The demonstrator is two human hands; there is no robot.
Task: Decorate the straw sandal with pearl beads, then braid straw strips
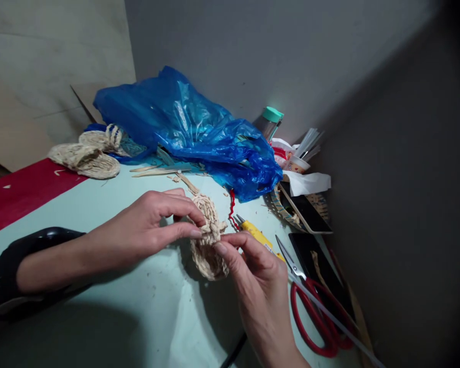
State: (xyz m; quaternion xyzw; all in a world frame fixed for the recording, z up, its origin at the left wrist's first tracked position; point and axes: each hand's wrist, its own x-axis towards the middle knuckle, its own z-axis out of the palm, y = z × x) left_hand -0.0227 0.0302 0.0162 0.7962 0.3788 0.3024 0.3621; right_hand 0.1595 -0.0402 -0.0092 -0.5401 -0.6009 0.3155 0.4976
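Observation:
A small woven straw slipper (209,260) with a braided strap across it is held above the pale table, between my two hands. My left hand (157,222) pinches the strap from the left, its thumb and forefinger closed on the braid. From the right, my right hand (256,271) grips the strap's other side between thumb and forefinger. Just beyond the right hand lie a yellow glue gun (256,232) and scissors with red handles (318,317). A red cord (232,204) lies behind the slipper.
Another pair of straw slippers (86,158) rests at the back left by a red strip (30,191). A blue plastic bag (199,128) covers the back. At right are a phone (306,209), a woven basket (281,207), a cup (297,164) and a green-lidded jar (270,120).

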